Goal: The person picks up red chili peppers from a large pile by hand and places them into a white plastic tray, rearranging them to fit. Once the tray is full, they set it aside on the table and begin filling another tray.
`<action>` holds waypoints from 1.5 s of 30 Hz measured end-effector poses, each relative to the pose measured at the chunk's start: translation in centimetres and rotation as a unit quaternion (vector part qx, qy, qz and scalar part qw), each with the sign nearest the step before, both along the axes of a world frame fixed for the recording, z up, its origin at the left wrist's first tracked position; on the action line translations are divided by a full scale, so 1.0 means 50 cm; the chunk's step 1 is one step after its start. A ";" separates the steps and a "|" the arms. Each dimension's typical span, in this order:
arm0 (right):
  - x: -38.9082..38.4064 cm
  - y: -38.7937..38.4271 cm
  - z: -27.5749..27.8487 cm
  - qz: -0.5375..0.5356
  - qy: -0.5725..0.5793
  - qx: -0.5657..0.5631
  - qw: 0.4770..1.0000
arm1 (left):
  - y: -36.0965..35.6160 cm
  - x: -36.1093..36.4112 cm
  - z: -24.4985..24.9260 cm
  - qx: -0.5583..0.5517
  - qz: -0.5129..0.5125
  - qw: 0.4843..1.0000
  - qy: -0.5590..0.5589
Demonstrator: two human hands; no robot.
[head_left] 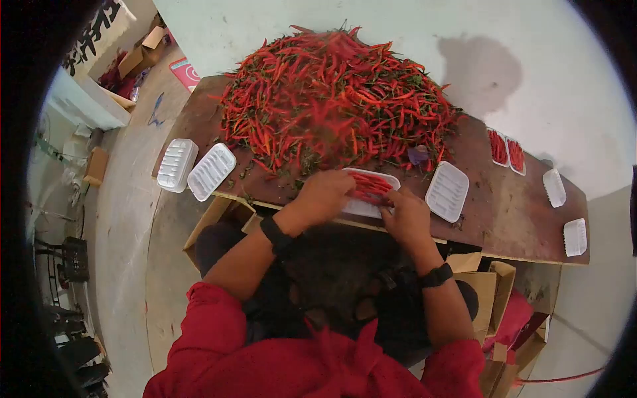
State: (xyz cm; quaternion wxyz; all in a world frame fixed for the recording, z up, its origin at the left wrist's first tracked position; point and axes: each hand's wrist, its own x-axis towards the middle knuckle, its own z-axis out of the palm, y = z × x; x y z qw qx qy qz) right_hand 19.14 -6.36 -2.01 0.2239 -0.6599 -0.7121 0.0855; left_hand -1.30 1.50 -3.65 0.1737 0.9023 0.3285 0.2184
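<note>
A white foam tray (pixel 361 208) lies at the table's front edge with a bundle of red chili peppers (pixel 369 185) in it. My left hand (pixel 324 196) is closed at the left end of the bundle; its fingertips are partly hidden. At the right end my right hand (pixel 406 217) grips the chilies between thumb and fingers. Just behind the tray rises a large heap of red chilies (pixel 332 99) with green stems, its middle somewhat blurred.
Ribbed white trays (pixel 447 192) lie to the right of my hands, and a stack of trays (pixel 177 165) stands at the left. Two filled trays (pixel 515 156) sit against the wall on the brown table (pixel 514 225). Cardboard boxes (pixel 474 292) are beneath it.
</note>
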 end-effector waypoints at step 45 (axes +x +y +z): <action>-0.013 0.023 0.000 0.021 -0.004 -0.020 1.000 | 0.022 0.038 0.006 0.078 0.013 0.994 -0.079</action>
